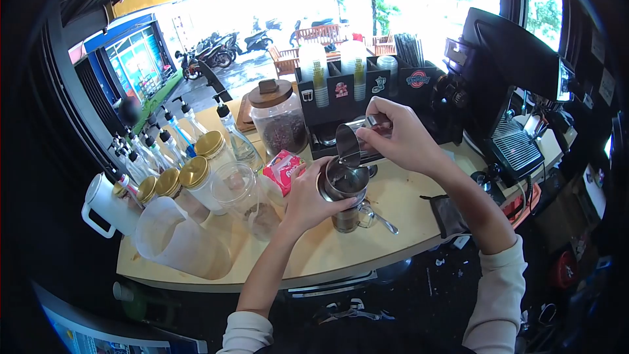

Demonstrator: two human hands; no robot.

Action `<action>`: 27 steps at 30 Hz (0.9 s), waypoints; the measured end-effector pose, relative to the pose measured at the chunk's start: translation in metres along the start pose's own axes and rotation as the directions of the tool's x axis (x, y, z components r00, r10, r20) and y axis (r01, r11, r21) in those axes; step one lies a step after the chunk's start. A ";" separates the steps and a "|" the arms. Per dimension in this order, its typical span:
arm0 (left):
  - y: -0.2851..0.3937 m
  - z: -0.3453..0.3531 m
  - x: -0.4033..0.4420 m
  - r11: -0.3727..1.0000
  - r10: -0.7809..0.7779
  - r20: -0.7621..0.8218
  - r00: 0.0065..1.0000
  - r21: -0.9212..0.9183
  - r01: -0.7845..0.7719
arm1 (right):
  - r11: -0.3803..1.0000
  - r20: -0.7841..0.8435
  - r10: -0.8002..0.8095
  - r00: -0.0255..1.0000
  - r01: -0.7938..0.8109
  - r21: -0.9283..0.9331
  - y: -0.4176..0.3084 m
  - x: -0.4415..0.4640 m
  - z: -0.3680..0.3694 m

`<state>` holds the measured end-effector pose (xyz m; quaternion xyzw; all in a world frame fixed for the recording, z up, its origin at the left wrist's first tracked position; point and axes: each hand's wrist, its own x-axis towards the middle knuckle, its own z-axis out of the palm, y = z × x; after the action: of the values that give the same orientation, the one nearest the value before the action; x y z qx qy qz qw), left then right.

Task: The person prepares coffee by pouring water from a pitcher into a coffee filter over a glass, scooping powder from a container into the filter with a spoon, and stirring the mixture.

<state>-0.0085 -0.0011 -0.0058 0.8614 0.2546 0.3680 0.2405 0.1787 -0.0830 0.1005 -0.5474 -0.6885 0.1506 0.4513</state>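
Note:
My left hand (310,198) is wrapped around the side of a metal drip coffee filter (347,182) sitting on top of a glass mug (345,221). The mug holds something dark, partly hidden by the filter. Above it, my right hand (401,136) grips a small steel pitcher (349,144) by its handle. The pitcher is tilted with its lip over the filter; whether liquid is flowing out I cannot tell. A metal spoon (385,222) lies beside the mug on its right. Close to my left fingers is a pink packet (284,170).
Left stand a plastic pitcher (177,242), a clear jar (239,190), gold-lidded jars (195,172) and pump bottles (239,144). Behind are a wooden-lidded jar (282,124) and a black cup holder (360,88). A dark cloth (449,216) and coffee machine (514,137) are right.

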 end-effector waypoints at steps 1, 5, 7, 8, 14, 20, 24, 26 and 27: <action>0.001 0.000 0.000 0.999 -0.045 -0.001 0.999 -0.018 0.045 | 1.000 -0.001 -0.010 1.000 0.010 -0.011 0.000 0.000 0.000; 0.000 0.003 -0.001 0.999 -0.002 -0.050 0.999 0.047 0.005 | 0.999 0.000 -0.034 0.999 0.034 0.014 0.002 -0.003 0.001; -0.004 0.006 0.000 0.999 0.039 -0.093 0.995 0.035 -0.036 | 0.999 -0.006 -0.039 0.999 0.039 0.016 0.005 -0.004 0.000; -0.003 0.006 0.000 0.999 0.039 -0.093 0.995 0.035 -0.036 | 0.999 -0.014 -0.043 0.999 0.043 0.018 0.006 -0.005 -0.001; -0.002 0.005 -0.002 0.971 0.141 -0.124 0.982 0.212 -0.113 | 0.999 -0.083 -0.037 0.996 0.037 0.004 0.005 -0.013 -0.008; -0.001 0.004 -0.003 0.941 0.222 -0.166 0.961 0.295 -0.167 | 0.989 -0.129 0.038 0.991 -0.019 0.145 0.009 -0.019 -0.013; 0.000 0.002 -0.003 0.921 0.266 -0.173 0.948 0.336 -0.197 | 0.983 -0.130 0.075 0.989 -0.052 0.174 0.012 -0.025 -0.017; 0.001 0.001 -0.003 0.917 0.275 -0.180 0.945 0.346 -0.200 | 0.974 -0.169 0.063 0.984 -0.024 0.225 0.027 -0.027 -0.020; 0.001 0.000 -0.003 0.918 0.269 -0.181 0.946 0.346 -0.195 | 0.974 -0.166 0.060 0.984 -0.021 0.225 0.037 -0.028 -0.021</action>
<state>-0.0098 -0.0043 -0.0070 0.8659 0.2327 0.4424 0.0198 0.2179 -0.1012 0.0731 -0.5184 -0.6145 0.1880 0.5643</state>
